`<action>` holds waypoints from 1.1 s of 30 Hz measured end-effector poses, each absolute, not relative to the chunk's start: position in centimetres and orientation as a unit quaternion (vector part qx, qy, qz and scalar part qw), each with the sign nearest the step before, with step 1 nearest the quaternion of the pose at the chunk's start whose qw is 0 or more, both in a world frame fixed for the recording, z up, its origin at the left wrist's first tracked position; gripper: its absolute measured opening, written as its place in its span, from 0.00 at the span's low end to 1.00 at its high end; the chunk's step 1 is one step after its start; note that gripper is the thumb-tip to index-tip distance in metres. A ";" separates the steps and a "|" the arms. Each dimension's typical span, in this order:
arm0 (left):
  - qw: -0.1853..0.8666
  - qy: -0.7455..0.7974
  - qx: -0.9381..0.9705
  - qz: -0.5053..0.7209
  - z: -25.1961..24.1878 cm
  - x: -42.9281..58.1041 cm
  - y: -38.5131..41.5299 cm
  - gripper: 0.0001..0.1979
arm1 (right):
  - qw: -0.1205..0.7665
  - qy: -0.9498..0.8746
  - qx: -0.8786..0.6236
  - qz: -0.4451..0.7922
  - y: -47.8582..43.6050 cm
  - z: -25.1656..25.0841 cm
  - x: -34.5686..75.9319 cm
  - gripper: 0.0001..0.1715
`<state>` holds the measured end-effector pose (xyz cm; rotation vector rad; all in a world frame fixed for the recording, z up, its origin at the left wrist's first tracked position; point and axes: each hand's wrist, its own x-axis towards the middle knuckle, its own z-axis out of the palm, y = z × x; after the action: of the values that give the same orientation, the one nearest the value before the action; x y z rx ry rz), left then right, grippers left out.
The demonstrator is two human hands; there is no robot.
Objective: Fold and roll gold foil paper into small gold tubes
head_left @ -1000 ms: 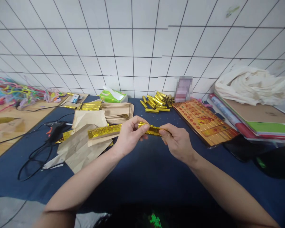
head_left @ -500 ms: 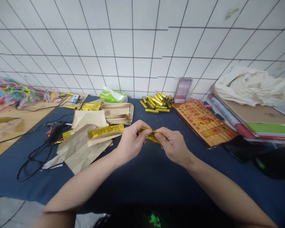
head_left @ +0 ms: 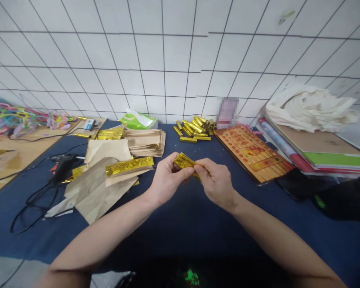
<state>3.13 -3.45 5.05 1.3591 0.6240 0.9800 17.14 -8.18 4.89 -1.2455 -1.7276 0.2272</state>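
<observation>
A small folded piece of gold foil paper (head_left: 185, 161) is pinched between both hands above the dark blue cloth. My left hand (head_left: 169, 179) grips it from the left, thumb on top. From the right, my right hand (head_left: 215, 181) pinches its other end between thumb and fingers. Beyond the hands lies a pile of gold rolls (head_left: 195, 127). To the left, a flat gold foil strip (head_left: 129, 166) rests on loose brown paper sheets (head_left: 100, 190), and a stack of brown paper (head_left: 145, 142) sits behind it.
A green tissue pack (head_left: 138, 120) stands near the tiled wall. At left are a black glue gun (head_left: 65, 168), its cable and colourful pipe cleaners (head_left: 27, 116). On the right lie an orange-gold printed packet (head_left: 253, 152), folders (head_left: 336, 158) and white cloth (head_left: 312, 106).
More of the gold foil piece now shows above my left thumb, and it is angled differently between my fingers. The whole view has shifted slightly.
</observation>
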 end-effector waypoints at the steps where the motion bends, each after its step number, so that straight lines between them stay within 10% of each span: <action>1: 0.633 0.274 0.585 0.428 4.9 3.2 -3.5 0.12 | 0.480 -0.711 -0.505 0.089 -8.2 4.8 17.1 0.11; 13: 0.664 0.263 0.573 0.403 5.8 1.6 -2.4 0.14 | 0.447 -0.709 -0.524 0.153 -8.2 5.7 17.7 0.15; 26: 0.664 0.365 0.561 0.334 5.8 2.1 -1.4 0.15 | 0.222 -0.815 -0.501 -0.188 -7.5 4.3 18.0 0.18; 33: 0.623 0.337 0.621 0.335 5.9 1.6 -1.0 0.07 | 0.309 -0.776 -0.551 0.006 -7.1 4.7 18.4 0.19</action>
<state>1.56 -1.04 5.92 1.4267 0.7732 0.7699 18.35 -7.12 4.65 -1.4552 -2.0503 0.0152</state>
